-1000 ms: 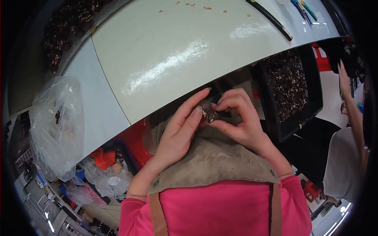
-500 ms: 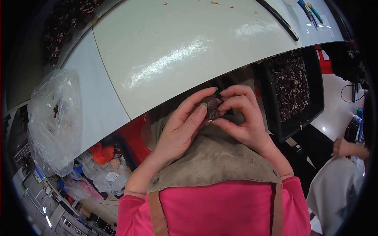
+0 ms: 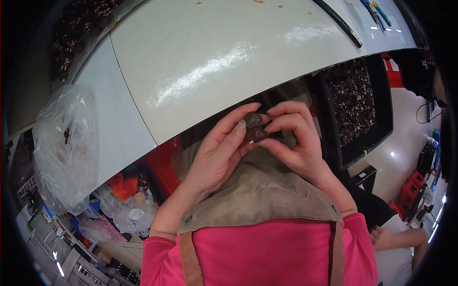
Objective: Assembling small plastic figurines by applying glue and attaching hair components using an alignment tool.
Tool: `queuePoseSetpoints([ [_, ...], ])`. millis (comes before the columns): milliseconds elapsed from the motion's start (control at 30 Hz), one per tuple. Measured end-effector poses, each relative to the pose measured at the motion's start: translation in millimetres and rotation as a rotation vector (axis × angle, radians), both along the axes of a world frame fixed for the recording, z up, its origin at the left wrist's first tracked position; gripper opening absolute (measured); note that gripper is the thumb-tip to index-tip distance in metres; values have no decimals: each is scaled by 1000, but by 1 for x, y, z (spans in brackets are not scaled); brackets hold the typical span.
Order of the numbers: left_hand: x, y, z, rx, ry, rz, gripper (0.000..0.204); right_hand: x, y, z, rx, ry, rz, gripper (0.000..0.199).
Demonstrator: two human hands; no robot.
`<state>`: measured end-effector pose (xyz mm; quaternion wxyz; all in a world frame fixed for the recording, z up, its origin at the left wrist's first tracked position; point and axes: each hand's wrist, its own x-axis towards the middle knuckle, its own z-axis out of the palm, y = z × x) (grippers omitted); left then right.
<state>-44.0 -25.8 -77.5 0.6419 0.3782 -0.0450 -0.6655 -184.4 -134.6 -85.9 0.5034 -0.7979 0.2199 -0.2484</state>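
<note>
Head view: L hand, part-closed, thumb and fingers gripping dk brn 2-lobed pc.; R hand, fingers bent, tips pinching same pc.'s R side. Pc. btwn hands, near worktop edge. Blk tray w/ dk brn pcs., to R.

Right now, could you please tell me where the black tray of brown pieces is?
In the head view, the black tray is to the right of the right hand, by the near edge of the pale tabletop.
</note>
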Motion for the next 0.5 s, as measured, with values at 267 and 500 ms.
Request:
queuePoseSetpoints([
  [267, 0, 0, -3, 39, 29, 0, 43, -1, -2, 3, 19, 34, 2, 24],
  [500, 2, -1, -3, 34, 57, 7, 43, 2, -4, 5, 37, 26, 15, 26],
])
